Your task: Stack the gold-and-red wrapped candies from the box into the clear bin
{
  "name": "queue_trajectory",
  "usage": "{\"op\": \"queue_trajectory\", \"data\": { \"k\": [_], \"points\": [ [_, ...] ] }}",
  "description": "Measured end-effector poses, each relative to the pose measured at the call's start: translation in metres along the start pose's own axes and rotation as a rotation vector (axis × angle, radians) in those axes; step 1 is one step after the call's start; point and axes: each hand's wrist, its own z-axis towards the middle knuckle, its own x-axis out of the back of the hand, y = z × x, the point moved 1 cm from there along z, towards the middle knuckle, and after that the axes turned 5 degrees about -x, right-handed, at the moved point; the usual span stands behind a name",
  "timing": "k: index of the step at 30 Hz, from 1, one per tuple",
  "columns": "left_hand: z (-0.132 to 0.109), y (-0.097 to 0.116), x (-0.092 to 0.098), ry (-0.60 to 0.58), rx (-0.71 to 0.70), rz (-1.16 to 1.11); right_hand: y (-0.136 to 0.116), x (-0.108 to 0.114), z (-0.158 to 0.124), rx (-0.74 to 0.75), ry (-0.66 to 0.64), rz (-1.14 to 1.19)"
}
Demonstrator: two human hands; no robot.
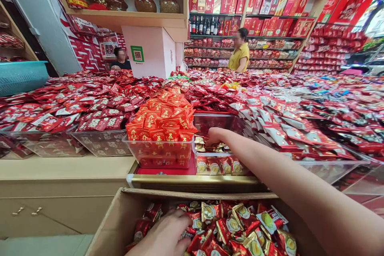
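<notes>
My left hand (163, 234) reaches down into a cardboard box (120, 216) at the bottom of the view, fingers curled among several red and gold wrapped candies (237, 226). My right hand (217, 136) stretches forward over a clear plastic bin (222, 158) on the counter, fingers bent down into the same kind of candies lying in it. What either hand's fingers hold is hidden.
Next to that bin, a second clear bin holds orange-red packets (162, 122). Heaps of red packets (84, 104) cover the counter. A teal basket (21, 76) sits far left. Two people stand behind the counter (240, 54), (120, 60) before shelves of red boxes and bottles.
</notes>
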Motion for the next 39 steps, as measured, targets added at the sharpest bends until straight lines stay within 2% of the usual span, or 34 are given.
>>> {"op": "queue_trajectory", "data": {
  "k": [5, 9, 12, 14, 15, 16, 18, 20, 23, 25, 27, 31, 35, 39],
  "points": [
    [-0.001, -0.019, -0.019, -0.145, 0.179, 0.160, -0.004, 0.007, -0.016, -0.011, 0.079, 0.021],
    [-0.001, -0.016, -0.018, -0.132, 0.134, 0.160, -0.003, 0.028, -0.036, -0.010, 0.280, 0.056],
    [0.002, -0.008, -0.018, -0.097, 0.103, 0.164, -0.009, 0.042, -0.072, 0.025, 0.470, 0.100],
    [0.005, -0.005, -0.021, -0.082, 0.089, 0.158, -0.018, 0.037, -0.106, 0.165, 0.592, 0.164],
    [0.007, -0.005, -0.022, -0.074, 0.084, 0.146, -0.024, 0.028, -0.126, 0.318, 0.660, 0.230],
    [0.009, -0.005, -0.023, -0.060, 0.080, 0.130, -0.029, 0.014, -0.144, 0.482, 0.676, 0.289],
    [0.012, -0.006, -0.021, -0.012, 0.082, 0.088, -0.037, -0.027, -0.175, 0.701, 0.541, 0.341],
    [0.015, -0.006, -0.015, 0.047, 0.086, 0.028, -0.039, -0.075, -0.193, 0.740, 0.361, 0.357],
    [0.016, -0.002, -0.002, 0.100, 0.066, -0.114, -0.037, -0.134, -0.195, 0.502, 0.224, 0.612],
    [0.015, 0.004, 0.003, 0.106, 0.035, -0.223, -0.036, -0.152, -0.190, 0.365, 0.162, 0.780],
    [0.013, 0.010, 0.007, 0.108, 0.005, -0.318, -0.037, -0.155, -0.187, 0.310, 0.157, 0.839],
    [0.009, 0.017, 0.011, 0.105, -0.032, -0.472, -0.038, -0.141, -0.191, 0.262, 0.175, 0.721],
    [0.006, 0.020, 0.016, 0.062, -0.048, -0.615, -0.029, -0.128, -0.196, 0.244, 0.081, 0.658],
    [0.004, 0.023, 0.020, 0.013, -0.055, -0.719, -0.022, -0.120, -0.197, 0.295, -0.088, 0.827]
  ]
}}
